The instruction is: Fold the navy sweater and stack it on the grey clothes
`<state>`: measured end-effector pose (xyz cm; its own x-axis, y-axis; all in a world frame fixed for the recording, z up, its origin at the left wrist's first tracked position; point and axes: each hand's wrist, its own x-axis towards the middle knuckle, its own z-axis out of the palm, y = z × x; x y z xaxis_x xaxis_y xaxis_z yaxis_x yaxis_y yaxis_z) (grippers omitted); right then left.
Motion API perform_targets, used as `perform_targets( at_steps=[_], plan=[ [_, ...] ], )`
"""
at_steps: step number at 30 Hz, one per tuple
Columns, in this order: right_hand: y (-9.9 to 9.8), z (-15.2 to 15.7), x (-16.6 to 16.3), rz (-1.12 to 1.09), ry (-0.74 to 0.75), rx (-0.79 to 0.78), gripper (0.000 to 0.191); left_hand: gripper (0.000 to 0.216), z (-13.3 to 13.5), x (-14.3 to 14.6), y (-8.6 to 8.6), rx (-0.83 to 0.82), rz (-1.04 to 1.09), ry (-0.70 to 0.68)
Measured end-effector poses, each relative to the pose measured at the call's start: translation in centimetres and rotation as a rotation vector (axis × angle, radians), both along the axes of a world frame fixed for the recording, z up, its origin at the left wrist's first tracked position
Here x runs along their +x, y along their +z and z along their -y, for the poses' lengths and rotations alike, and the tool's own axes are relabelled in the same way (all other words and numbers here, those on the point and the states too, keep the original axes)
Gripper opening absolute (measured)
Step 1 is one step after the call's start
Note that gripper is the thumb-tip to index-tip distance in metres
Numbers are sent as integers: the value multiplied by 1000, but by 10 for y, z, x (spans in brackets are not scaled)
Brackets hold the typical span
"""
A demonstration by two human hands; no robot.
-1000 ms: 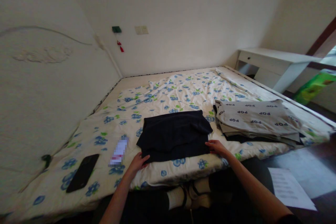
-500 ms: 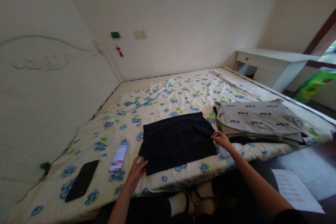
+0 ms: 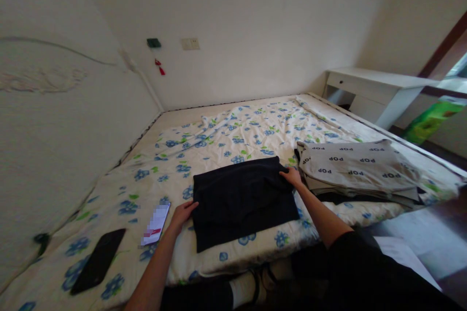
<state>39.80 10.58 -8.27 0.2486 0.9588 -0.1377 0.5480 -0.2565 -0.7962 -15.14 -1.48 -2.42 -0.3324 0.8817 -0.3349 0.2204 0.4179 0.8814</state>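
Note:
A folded black garment (image 3: pixel 241 204) lies flat on the flowered bedsheet, close to the bed's front edge. At its left edge my left hand (image 3: pixel 182 216) is closed, with fingertips pinching the fabric. My right hand (image 3: pixel 292 178) grips the opposite edge near the far right corner, fingers pressed together on the cloth. Just right of that hand is a stack of folded clothes, topped by a grey garment (image 3: pixel 350 165) printed with "POP". Soft creases run across the black fabric, and its front edge lies on the sheet.
A black phone (image 3: pixel 98 261) and a phone with a lit, blurred screen (image 3: pixel 156 223) lie on the bedsheet (image 3: pixel 215 143) at left. Beyond the bed's right side stands a white desk (image 3: pixel 368 82). White paper (image 3: pixel 404 257) is at lower right.
Both hands have moved farther up along the garment's side edges, away from me. The garment stays in nearly the same place. The view has shifted slightly to the right.

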Motion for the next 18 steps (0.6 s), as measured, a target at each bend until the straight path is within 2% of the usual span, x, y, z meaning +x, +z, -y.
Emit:
perform_targets(
  at_steps=[4, 8, 12, 15, 18],
  plan=[
    [1, -13, -5, 143, -2, 22, 27, 62, -1, 15, 3, -107, 127, 43],
    [-6, -19, -6, 172, -15, -59, 44, 62, 8, 27, -3, -133, 208, 79],
    [-11, -19, -8, 116, -9, -168, 56, 58, 26, 43, -16, -174, 396, 93],
    [-13, -15, -8, 34, 23, -170, 58, 54, 43, 63, -32, -200, 465, 170],
    [-13, -4, -3, -100, 37, -176, 52, 55, 55, 82, -46, -154, 491, 246]
  ],
)
